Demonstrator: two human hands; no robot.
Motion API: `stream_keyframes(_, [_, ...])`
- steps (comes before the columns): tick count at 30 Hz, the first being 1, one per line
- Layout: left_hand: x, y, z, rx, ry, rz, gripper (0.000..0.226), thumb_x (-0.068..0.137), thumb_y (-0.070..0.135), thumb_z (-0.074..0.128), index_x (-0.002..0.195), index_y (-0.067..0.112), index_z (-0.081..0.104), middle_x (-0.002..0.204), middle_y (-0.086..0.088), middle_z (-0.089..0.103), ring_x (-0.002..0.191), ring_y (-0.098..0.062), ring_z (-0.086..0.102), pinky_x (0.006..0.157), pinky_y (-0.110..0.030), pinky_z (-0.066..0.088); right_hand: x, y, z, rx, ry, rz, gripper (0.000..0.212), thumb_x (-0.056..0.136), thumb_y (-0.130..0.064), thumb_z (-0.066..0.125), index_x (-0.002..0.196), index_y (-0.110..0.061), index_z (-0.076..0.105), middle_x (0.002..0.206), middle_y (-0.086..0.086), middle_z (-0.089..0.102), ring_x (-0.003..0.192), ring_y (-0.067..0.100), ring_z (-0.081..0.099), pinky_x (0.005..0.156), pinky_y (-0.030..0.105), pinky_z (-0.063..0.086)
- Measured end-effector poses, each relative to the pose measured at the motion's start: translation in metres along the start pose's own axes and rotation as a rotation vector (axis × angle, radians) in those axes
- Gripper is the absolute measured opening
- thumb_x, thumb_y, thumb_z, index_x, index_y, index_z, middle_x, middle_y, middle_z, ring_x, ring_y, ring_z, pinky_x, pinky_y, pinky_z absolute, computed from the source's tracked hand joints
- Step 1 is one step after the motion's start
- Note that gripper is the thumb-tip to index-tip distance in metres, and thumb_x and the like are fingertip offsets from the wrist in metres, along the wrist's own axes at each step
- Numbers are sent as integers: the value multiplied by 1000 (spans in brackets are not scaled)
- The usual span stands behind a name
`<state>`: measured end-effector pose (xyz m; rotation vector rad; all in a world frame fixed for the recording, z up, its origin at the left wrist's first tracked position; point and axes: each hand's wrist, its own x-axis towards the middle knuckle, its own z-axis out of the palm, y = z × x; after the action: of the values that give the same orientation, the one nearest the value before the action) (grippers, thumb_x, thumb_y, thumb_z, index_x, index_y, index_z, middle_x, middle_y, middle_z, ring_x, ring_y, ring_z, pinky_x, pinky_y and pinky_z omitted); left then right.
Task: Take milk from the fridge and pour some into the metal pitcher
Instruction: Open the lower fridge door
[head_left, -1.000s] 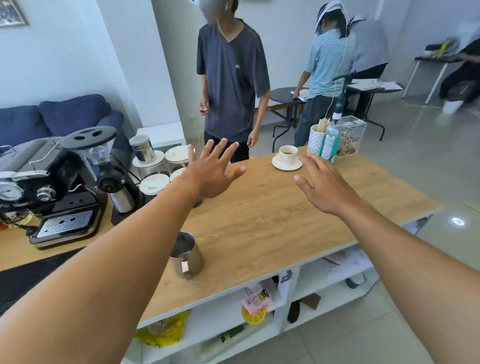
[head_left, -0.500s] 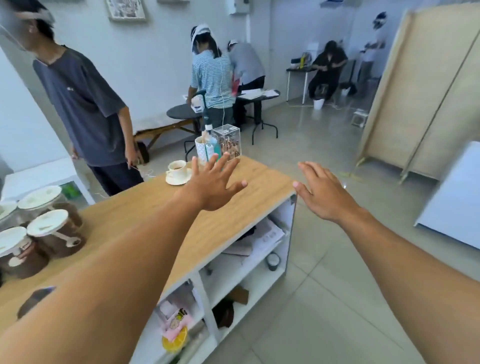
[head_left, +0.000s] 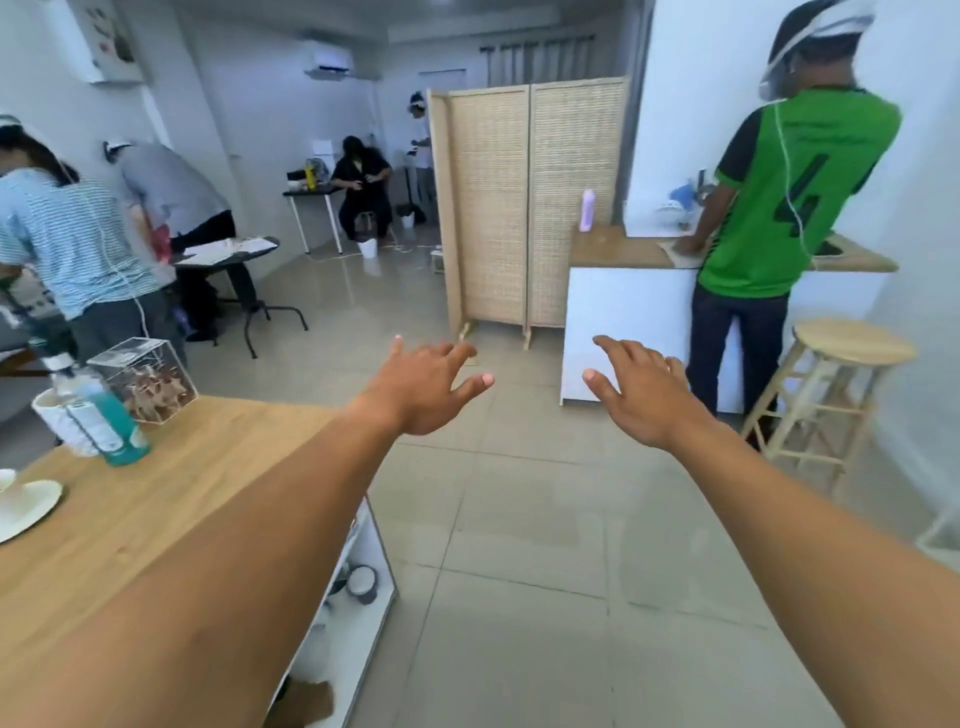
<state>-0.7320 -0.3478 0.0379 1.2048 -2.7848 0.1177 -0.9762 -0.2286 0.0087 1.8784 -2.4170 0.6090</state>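
Observation:
My left hand (head_left: 423, 387) and my right hand (head_left: 636, 392) are both stretched out ahead of me over the tiled floor, fingers spread, holding nothing. The metal pitcher is out of view, and no milk or fridge can be made out. A low white cabinet (head_left: 623, 332) with a wooden top stands just beyond my right hand. The wooden counter (head_left: 156, 499) lies under my left forearm at the lower left.
A person in a green shirt (head_left: 779, 197) stands at the white cabinet, beside a wooden stool (head_left: 836, 384). A woven folding screen (head_left: 530, 208) stands ahead. On the counter are a clear box (head_left: 145, 376), a teal bottle (head_left: 106, 421) and a saucer (head_left: 26, 506). Other people work at tables on the left.
My view has swung right, away from the coffee machine and pitcher, toward the folding screen and white cabinet. Both hands stay outstretched with nothing in them.

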Motion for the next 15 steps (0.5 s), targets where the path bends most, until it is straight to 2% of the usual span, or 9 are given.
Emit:
stream_keyframes(1, [9, 14, -1, -5, 13, 40, 60, 99, 63, 25, 134, 23, 52, 137, -3, 59, 124, -27, 54, 105, -45, 35, -6, 12, -8, -12, 0, 42, 54, 102, -48, 28, 150, -25, 25, 150, 6, 36, 138, 29, 31, 114, 52, 15])
stream_keyframes(2, [16, 28, -3, -4, 26, 77, 55, 99, 62, 27, 118, 22, 60, 122, -3, 66, 112, -28, 60, 90, -39, 43, -12, 25, -15, -16, 6, 84, 54, 101, -49, 27, 150, -26, 25, 148, 6, 39, 136, 30, 34, 114, 53, 17])
stream_keyframes(3, [27, 46, -3, 8, 42, 123, 52, 100, 61, 29, 102, 22, 63, 109, -4, 69, 101, -29, 62, 78, -36, 44, -21, 41, -25, -29, 23, 131, 54, 101, -50, 27, 149, -25, 26, 145, 7, 43, 133, 30, 38, 112, 54, 19])
stream_keyframes(5, [42, 73, -4, 28, 66, 195, 55, 100, 60, 29, 81, 19, 59, 90, -7, 67, 86, -31, 61, 69, -35, 44, -36, 63, -40, -52, 40, 204, 54, 101, -50, 28, 148, -23, 29, 141, 8, 48, 129, 31, 43, 108, 52, 24])
stream_keyframes(7, [60, 100, -3, 14, 92, 276, 57, 101, 59, 29, 77, 17, 59, 82, -7, 64, 79, -31, 59, 67, -35, 44, -55, 85, -55, -68, 48, 289, 54, 101, -49, 29, 148, -21, 31, 140, 7, 49, 130, 30, 43, 104, 46, 28])
stream_keyframes(10, [87, 144, -4, -21, 112, 407, 56, 102, 57, 31, 80, 15, 62, 82, -6, 63, 77, -29, 58, 65, -34, 40, -83, 114, -78, -115, 57, 424, 52, 102, -47, 29, 147, -21, 33, 140, 10, 51, 128, 31, 46, 99, 42, 32])
stream_keyframes(13, [108, 182, 0, -53, 121, 532, 52, 102, 53, 35, 81, 13, 62, 83, -6, 65, 79, -29, 59, 62, -33, 36, -107, 137, -92, -164, 49, 533, 51, 102, -48, 29, 144, -21, 37, 140, 10, 50, 127, 31, 47, 99, 44, 32])
stream_keyframes(15, [118, 203, 4, -68, 128, 599, 50, 102, 51, 36, 82, 14, 62, 83, -6, 66, 80, -29, 59, 65, -35, 43, -119, 147, -99, -184, 51, 592, 51, 102, -49, 28, 144, -21, 36, 142, 8, 49, 128, 30, 46, 102, 47, 32])
